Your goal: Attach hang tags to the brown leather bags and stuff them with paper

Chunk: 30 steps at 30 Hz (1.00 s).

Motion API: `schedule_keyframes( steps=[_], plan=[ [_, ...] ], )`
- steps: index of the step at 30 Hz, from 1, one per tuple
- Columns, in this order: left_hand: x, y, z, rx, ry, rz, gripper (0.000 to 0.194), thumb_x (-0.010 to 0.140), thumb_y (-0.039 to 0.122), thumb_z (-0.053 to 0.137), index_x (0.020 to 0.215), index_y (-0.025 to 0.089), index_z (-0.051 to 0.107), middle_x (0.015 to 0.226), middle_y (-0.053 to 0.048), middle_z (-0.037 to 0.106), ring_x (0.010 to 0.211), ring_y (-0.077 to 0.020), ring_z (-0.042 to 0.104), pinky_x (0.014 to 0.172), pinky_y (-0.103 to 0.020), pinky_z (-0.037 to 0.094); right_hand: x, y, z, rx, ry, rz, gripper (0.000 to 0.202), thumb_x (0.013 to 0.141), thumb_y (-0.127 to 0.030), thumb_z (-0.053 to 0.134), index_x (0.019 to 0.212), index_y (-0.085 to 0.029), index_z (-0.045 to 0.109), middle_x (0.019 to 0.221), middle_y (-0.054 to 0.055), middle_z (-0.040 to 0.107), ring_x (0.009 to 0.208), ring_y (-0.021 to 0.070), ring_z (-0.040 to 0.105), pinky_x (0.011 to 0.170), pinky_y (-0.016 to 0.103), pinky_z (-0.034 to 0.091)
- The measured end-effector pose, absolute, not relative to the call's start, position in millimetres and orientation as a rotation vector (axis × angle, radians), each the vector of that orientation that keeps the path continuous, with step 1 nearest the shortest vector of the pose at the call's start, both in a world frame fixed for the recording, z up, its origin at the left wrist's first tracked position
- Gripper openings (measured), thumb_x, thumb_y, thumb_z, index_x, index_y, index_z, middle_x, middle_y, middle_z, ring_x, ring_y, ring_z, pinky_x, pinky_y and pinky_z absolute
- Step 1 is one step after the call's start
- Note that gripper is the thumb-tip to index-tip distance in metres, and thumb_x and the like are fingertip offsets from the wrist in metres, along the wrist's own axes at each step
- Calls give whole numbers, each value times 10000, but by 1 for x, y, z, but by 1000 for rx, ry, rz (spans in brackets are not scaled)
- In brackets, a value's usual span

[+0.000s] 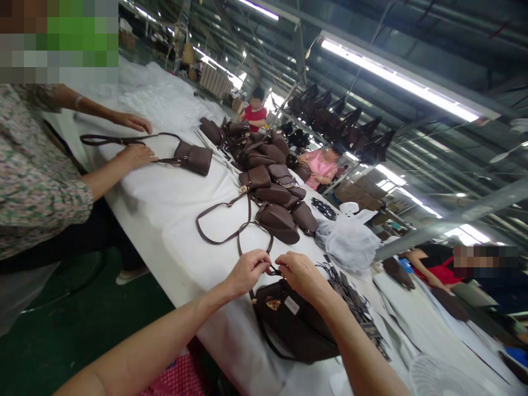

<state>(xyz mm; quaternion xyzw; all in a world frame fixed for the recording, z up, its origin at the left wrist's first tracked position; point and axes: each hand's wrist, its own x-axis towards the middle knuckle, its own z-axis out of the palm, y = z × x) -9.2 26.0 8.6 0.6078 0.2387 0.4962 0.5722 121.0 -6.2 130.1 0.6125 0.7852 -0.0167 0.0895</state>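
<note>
Pinches a thin dark strap in closed fingertips of left hand and right hand, above the soft dark brown handbag on the white surface, risking a slip (narrow, little to grip) through uneven pulling.

Head view: left hand and right hand pinch a thin dark cord at the top of a dark brown bag. Brown bag pile at 12 o'clock on white table. At 10 o'clock, a person handles a small bag's strap. Clear plastic at 1 o'clock.
</note>
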Motion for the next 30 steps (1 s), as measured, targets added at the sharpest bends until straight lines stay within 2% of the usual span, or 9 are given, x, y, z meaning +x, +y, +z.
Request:
schedule_keyframes(
  steps=[4, 10, 14, 17, 23, 27, 30],
  plan=[
    [-6, 29, 12, 1356, 521, 1198, 117, 800, 170, 501, 766, 170, 613, 739, -9, 595, 701, -140, 615, 690, -259, 488, 117, -1, 134, 1771, 2344, -160, 265, 858, -136, 478, 752, -171, 718, 693, 35, 678, 676, 129, 599, 626, 218, 358],
    [3, 31, 13, 1082, 464, 1139, 83, 783, 232, 594, 807, 153, 605, 695, 3, 608, 656, -136, 635, 668, -275, 510, 119, -1, 133, 1944, 2288, -290, 282, 856, -132, 433, 704, -172, 667, 598, -1, 662, 515, 94, 560, 539, 193, 346],
    [12, 26, 7, 814, 386, 1098, 296, 635, 255, 779, 827, 145, 584, 760, 6, 628, 669, -130, 636, 692, -289, 521, 126, 1, 129, 2011, 2276, -383, 263, 835, -154, 434, 684, -171, 649, 589, 1, 672, 470, 89, 558, 505, 184, 355],
    [20, 23, 4, 813, 397, 1127, 319, 598, 257, 809, 794, 146, 584, 721, 11, 633, 663, -116, 618, 678, -259, 502, 128, 2, 126, 2042, 2251, -447, 254, 823, -167, 437, 671, -171, 640, 572, 4, 670, 454, 89, 557, 490, 180, 358],
    [27, 26, 4, 871, 525, 1183, 206, 686, 305, 704, 721, 157, 565, 583, 31, 578, 568, -106, 567, 587, -240, 468, 127, 2, 127, 2068, 2274, -370, 262, 825, -158, 438, 702, -170, 669, 569, -1, 664, 459, 93, 554, 507, 193, 359],
    [19, 27, -2, 948, 525, 1111, 186, 662, 287, 716, 674, 152, 588, 604, 22, 586, 595, -101, 536, 586, -231, 436, 131, 4, 126, 2108, 2282, -228, 262, 803, -120, 444, 757, -164, 698, 594, 11, 665, 557, 117, 593, 573, 207, 376],
    [13, 27, -6, 879, 524, 1050, 243, 627, 320, 757, 658, 144, 592, 621, 12, 606, 601, -104, 541, 604, -243, 444, 135, 2, 127, 2064, 2331, -237, 246, 802, -118, 454, 768, -164, 694, 619, 9, 662, 603, 122, 596, 602, 214, 381]
  ],
)
